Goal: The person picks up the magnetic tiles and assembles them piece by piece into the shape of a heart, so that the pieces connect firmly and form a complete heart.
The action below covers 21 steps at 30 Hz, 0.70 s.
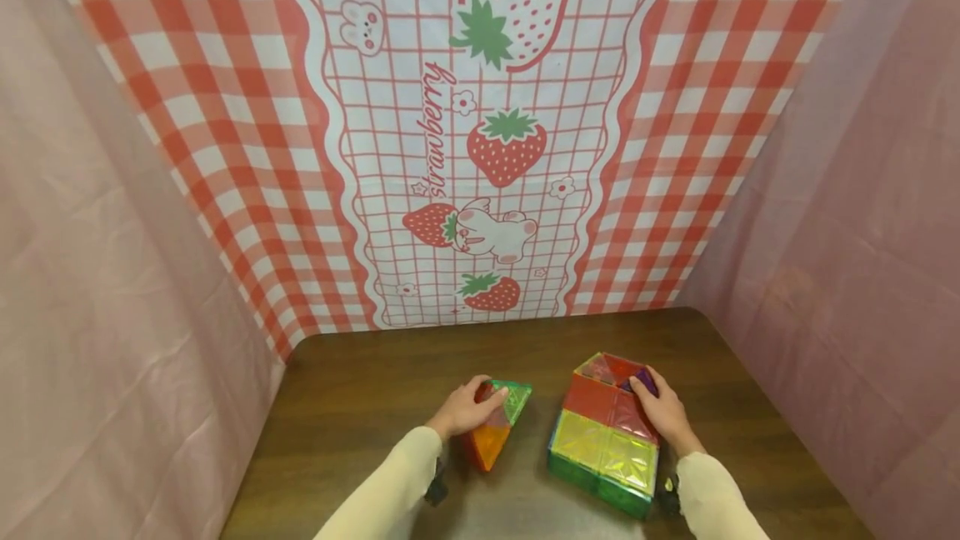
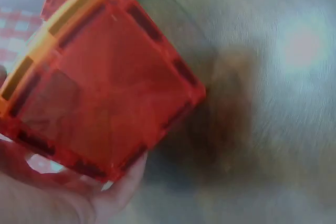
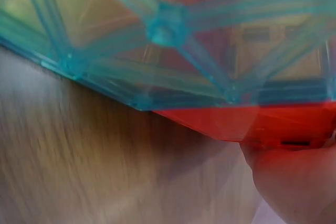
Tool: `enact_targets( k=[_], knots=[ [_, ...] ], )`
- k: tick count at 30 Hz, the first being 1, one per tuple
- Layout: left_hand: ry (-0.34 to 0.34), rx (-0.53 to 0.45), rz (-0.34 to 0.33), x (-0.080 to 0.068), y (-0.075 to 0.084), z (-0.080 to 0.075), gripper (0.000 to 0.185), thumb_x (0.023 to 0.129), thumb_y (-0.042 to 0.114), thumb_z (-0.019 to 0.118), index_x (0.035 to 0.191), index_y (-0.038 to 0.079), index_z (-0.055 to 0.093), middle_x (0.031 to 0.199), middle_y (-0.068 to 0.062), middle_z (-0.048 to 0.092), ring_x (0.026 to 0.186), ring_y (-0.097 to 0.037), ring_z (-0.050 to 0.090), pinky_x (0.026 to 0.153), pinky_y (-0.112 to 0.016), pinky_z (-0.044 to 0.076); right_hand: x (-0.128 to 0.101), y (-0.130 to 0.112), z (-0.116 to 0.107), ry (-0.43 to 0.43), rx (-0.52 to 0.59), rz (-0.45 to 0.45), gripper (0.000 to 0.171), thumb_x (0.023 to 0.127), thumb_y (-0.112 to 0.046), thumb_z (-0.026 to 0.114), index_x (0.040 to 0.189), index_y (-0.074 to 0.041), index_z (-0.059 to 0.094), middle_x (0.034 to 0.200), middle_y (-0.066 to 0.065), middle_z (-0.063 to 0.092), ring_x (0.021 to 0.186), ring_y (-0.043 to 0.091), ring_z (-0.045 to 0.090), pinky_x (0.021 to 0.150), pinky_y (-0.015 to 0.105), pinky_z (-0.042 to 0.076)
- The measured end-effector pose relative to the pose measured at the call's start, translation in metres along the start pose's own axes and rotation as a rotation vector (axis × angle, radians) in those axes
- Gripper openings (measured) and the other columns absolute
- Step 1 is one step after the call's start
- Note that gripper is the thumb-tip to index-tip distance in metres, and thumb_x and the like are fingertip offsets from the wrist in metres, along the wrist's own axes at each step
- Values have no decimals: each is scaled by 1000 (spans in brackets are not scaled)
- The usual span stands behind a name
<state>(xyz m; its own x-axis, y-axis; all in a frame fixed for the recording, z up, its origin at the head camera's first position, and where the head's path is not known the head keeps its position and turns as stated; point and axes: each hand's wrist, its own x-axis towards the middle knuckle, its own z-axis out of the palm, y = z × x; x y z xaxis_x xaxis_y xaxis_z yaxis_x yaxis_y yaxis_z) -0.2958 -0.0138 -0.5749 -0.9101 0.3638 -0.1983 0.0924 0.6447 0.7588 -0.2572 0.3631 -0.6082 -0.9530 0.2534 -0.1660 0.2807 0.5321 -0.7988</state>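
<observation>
My left hand grips a small wedge-like build of magnetic tiles, in see-through orange, red and green. In the left wrist view its red square tile faces the camera, bordered by an orange edge. Right of it on the table lies a larger magnetic-tile build, yellow and red on top with green along its near side. My right hand holds its far right corner, thumb by a purple tile. Blue-green tile frames and a red tile fill the right wrist view's top.
Both builds are over a brown wooden table. Behind it hangs a red-checked strawberry cloth. Pink curtains close off the left side and the right side.
</observation>
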Motion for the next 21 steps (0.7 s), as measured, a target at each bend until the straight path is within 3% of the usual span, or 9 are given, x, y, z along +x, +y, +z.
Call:
enact_targets(
  k=[2,5,9,11,14,21],
  knots=[
    [-4,-118,-51,0,-3,1,71,87,66,45,138,17,44,134,-17,50,110,-33,54,77,-52,50,0,-5,7,-2,10,-12,83,93,-61,38,151,-7,14,149,31,23,133,49,29,108,61,25],
    [0,-196,-92,1,-7,3,68,89,63,43,138,16,45,138,-16,48,109,-33,54,78,-52,50,-1,-10,17,9,29,-19,82,92,-61,40,150,-7,18,148,30,26,132,47,33,107,60,27],
    [31,-98,-44,2,-10,4,66,95,57,36,140,9,43,140,-18,47,123,-38,47,99,-56,38,-3,-14,27,20,49,-11,83,91,-62,41,150,-9,19,148,28,28,130,46,36,106,60,29],
    [43,-44,-26,3,-12,6,64,98,52,33,140,6,43,139,-19,47,127,-40,44,104,-56,34,-5,-17,31,30,49,-10,82,91,-62,41,150,-9,19,147,29,29,129,46,37,105,60,30],
    [61,-12,-24,4,-15,8,59,100,45,30,138,1,44,137,-21,49,127,-40,44,105,-55,33,-6,-20,37,46,50,-11,80,92,-60,42,149,-9,21,146,29,30,128,47,37,105,60,31],
    [127,-63,-18,9,-18,16,55,102,39,28,132,-2,48,130,-24,53,121,-40,49,102,-55,36,-10,-30,52,55,90,-7,79,91,-60,42,149,-10,23,147,27,32,130,46,36,106,60,29]
  ],
)
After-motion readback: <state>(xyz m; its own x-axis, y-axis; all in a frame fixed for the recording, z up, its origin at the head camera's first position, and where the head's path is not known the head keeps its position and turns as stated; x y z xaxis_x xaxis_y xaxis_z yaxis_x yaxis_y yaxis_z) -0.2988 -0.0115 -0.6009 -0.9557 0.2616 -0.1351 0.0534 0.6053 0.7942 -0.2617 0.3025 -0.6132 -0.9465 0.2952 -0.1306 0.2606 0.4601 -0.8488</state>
